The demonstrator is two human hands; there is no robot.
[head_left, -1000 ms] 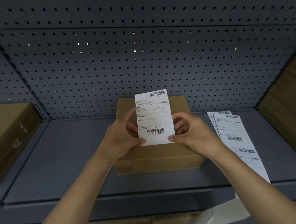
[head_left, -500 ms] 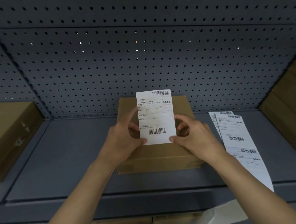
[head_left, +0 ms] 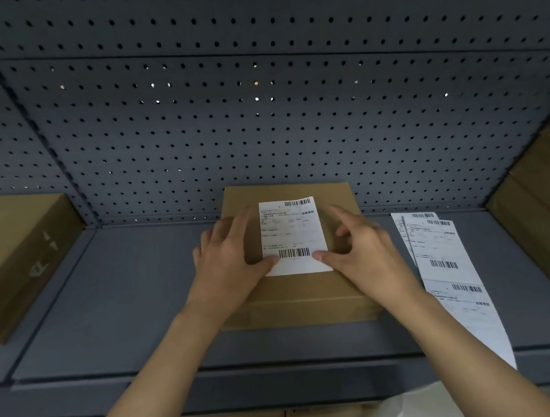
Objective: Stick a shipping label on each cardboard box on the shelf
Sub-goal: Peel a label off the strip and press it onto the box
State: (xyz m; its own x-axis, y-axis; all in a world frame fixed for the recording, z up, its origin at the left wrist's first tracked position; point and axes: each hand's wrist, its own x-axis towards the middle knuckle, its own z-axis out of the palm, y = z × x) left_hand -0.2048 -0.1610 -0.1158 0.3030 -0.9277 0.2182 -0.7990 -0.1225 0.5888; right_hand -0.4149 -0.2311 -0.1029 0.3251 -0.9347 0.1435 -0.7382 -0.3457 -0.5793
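Observation:
A flat cardboard box [head_left: 310,294] lies in the middle of the grey shelf [head_left: 124,309]. A white shipping label [head_left: 291,233] with two barcodes lies flat on the box's top. My left hand [head_left: 228,264] rests on the box left of the label, fingers spread, thumb tip on the label's lower left corner. My right hand [head_left: 363,250] is at the label's right side, fingers apart and slightly raised, thumb tip on the lower right corner.
A strip of spare labels [head_left: 442,258] lies on the shelf right of the box and hangs over the front edge. A cardboard box [head_left: 10,256] sits at the left and another [head_left: 549,213] at the right. A perforated back panel [head_left: 258,125] closes the shelf behind.
The label, held upright between both hands before, now lies flat on the box top. Both hands have dropped onto the box and their fingers have spread.

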